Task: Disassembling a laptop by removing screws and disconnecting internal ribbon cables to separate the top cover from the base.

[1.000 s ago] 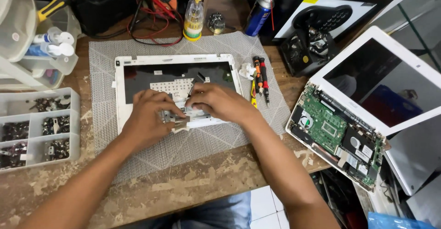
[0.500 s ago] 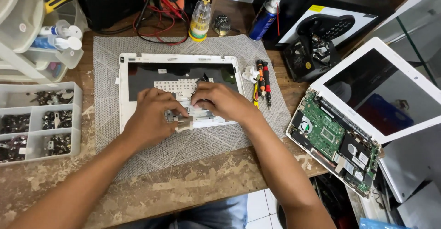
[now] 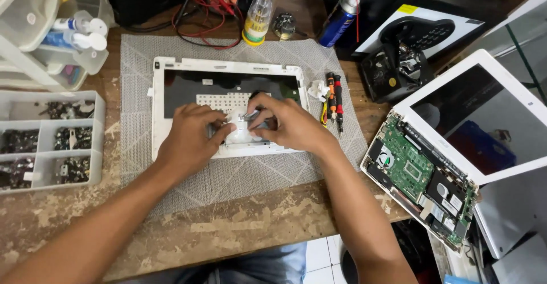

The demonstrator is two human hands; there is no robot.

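I see both hands on the white plastic laptop shell, lying on the grey woven mat mid-counter. My left hand presses flat; my right hand has its grip pinched on a small grey part.

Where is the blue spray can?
In the head view the blue spray can stands at the far edge of the table, right of centre, between the clear screwdriver-bit bottle and the black box.
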